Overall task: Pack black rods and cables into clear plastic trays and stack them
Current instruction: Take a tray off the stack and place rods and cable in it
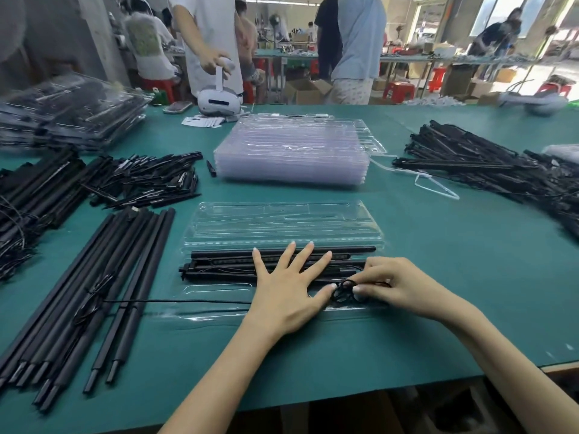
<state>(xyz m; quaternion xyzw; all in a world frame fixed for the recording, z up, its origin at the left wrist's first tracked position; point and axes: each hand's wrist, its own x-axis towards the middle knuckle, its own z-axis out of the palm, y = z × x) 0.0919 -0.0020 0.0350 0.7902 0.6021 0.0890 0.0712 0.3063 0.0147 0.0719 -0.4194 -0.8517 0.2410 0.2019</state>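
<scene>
- The green table [391, 324] carries everything, with the open clear tray [282, 220] lying near its front edge, lid half folded back away from the person.
- A stack of empty clear trays [291, 151] sits just behind the open tray, towards the middle of the table.
- A stack of filled trays [69, 117] stands at the far left, blurred.
- Long black rods [103, 286] lie in a loose row left of the open tray; a heap of small black parts [144, 180] is behind them, and a pile of black bars [488, 167] is well apart on the right.
- Black rods in the tray [225, 264] fill the near half's channels, lying side by side across it.
- The left hand [288, 286] rests flat on these rods, fingers spread and straight, pressing down.
- The right hand [398, 283] has its fingers curled, pinching the coiled cable [343, 291] at the tray's near right corner, beside the left thumb.
- A cable tail [175, 301] runs left from under the left hand towards the long rods.
</scene>
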